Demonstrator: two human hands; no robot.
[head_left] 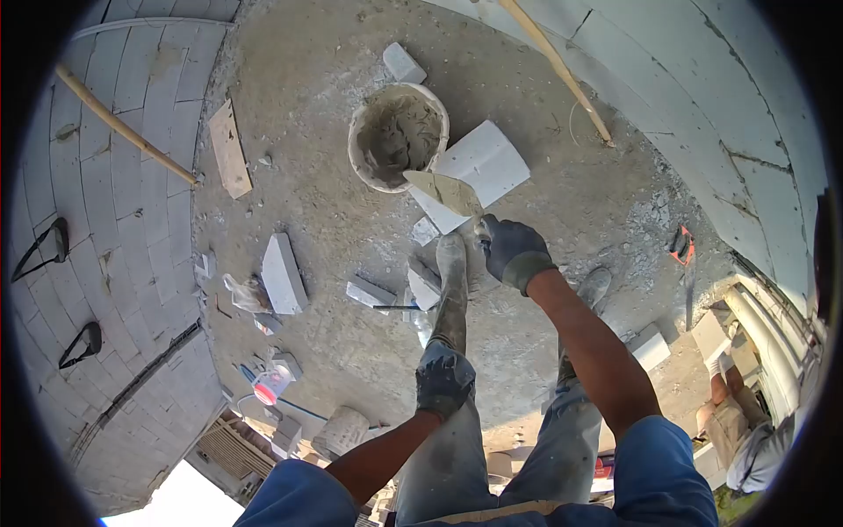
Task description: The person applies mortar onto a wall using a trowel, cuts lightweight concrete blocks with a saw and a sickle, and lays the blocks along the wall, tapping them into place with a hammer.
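My right hand [514,252], in a dark glove, grips a trowel [450,193] by its handle. The mortar-smeared blade points left, its tip by the near rim of a round bucket [354,154]. Grey wet mortar [399,132] lies inside that bucket. Under and beyond the blade, a white block [492,162] rests on the ground against the bucket's right side. My left hand [445,379], also gloved, is closed in a fist at my left knee; nothing shows sticking out of it.
Cut block pieces [283,274] and rubble lie around my boots [452,277]. A board [230,149] is at left. Block walls [140,132] rise on both sides, with wooden poles [562,70] leaning there. An orange-handled saw [681,246] lies right; another person [733,413] is lower right.
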